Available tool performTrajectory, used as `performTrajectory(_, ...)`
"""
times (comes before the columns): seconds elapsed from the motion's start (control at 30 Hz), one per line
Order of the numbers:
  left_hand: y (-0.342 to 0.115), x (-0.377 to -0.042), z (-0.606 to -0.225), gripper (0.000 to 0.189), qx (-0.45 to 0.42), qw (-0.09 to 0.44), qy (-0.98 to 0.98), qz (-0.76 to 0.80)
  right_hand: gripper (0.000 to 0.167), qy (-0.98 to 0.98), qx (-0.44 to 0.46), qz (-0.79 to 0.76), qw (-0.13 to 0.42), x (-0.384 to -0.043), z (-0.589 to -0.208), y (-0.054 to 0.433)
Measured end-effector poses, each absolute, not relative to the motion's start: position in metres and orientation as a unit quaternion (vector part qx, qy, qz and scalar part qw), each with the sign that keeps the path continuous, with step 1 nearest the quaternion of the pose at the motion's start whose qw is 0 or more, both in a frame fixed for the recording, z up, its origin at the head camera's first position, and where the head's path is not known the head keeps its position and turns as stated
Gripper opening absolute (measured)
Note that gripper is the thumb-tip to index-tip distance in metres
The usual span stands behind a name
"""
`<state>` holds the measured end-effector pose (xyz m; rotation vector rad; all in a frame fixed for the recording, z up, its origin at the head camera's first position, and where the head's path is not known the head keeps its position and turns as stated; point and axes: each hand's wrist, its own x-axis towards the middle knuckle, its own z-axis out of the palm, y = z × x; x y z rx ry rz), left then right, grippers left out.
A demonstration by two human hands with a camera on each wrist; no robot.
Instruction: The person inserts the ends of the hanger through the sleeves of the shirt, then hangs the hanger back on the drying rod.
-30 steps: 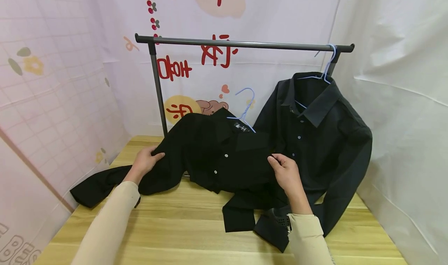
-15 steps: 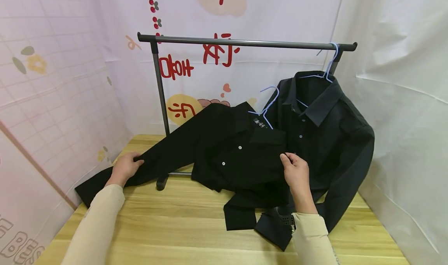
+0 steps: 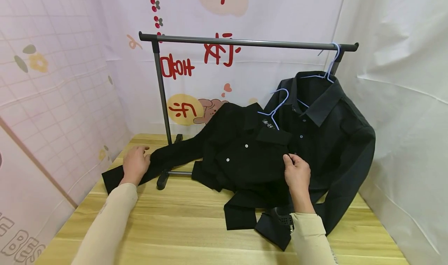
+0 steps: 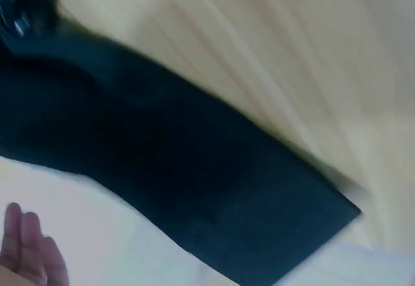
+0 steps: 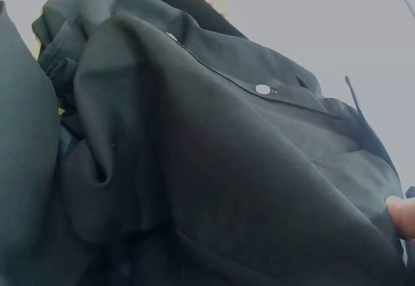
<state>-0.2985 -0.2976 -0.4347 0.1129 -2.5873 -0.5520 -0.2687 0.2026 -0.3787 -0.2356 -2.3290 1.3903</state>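
A black shirt (image 3: 231, 175) with white buttons lies bunched before the rack, a blue hanger (image 3: 280, 103) standing out of its collar. My right hand (image 3: 296, 175) pinches the shirt's right side just below the collar; in the right wrist view a thumb (image 5: 402, 216) presses on the cloth. At the left, my left hand (image 3: 135, 165) is over the shirt's outstretched sleeve (image 3: 178, 152). In the left wrist view its fingers (image 4: 31, 244) look straight and apart from the sleeve (image 4: 194, 163), whose cuff end lies flat.
A dark metal rack (image 3: 241, 42) stands on the wooden table (image 3: 175, 226). From its right end a second black shirt (image 3: 336, 140) hangs on a blue hanger (image 3: 332, 62), touching the first shirt. Printed cloth walls (image 3: 122, 86) enclose the back and sides.
My left hand pulled the sleeve out leftward, then released it and came back slightly right. The shirt and its hanger shifted right, with my right hand still gripping the cloth.
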Motion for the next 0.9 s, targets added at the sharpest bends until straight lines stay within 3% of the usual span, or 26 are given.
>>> performTrajectory(0.1, -0.271, -0.309, -0.439, 0.022, -0.008, 0.219, -0.950, -0.224, 0.031, -0.838, -0.088, 0.495, 0.213, -0.269, -0.379, 0.203)
performTrajectory(0.27, -0.218, -0.322, -0.451, 0.020, -0.081, 0.126, -0.958, -0.245, 0.032, -0.839, -0.095, 0.491, 0.214, -0.268, -0.380, 0.202)
performTrajectory(0.53, -0.163, -0.332, -0.470, 0.058, -0.077, 0.002, -0.972, -0.223, 0.031, -0.838, -0.099, 0.490, 0.220, -0.266, -0.383, 0.200)
performTrajectory(0.6, -0.159, -0.332, -0.474, 0.053, -0.090, 0.007, -0.971, -0.220, 0.031, -0.836, -0.099, 0.493, 0.220, -0.266, -0.383, 0.199)
performTrajectory(0.77, -0.155, -0.331, -0.475, 0.012, -0.153, 0.079, -0.959, -0.227, 0.031, -0.832, -0.102, 0.503, 0.213, -0.266, -0.384, 0.199)
performTrajectory(0.9, -0.160, -0.327, -0.464, 0.010, -0.158, 0.115, -0.943, -0.269, 0.032, -0.825, -0.108, 0.516, 0.203, -0.266, -0.386, 0.199)
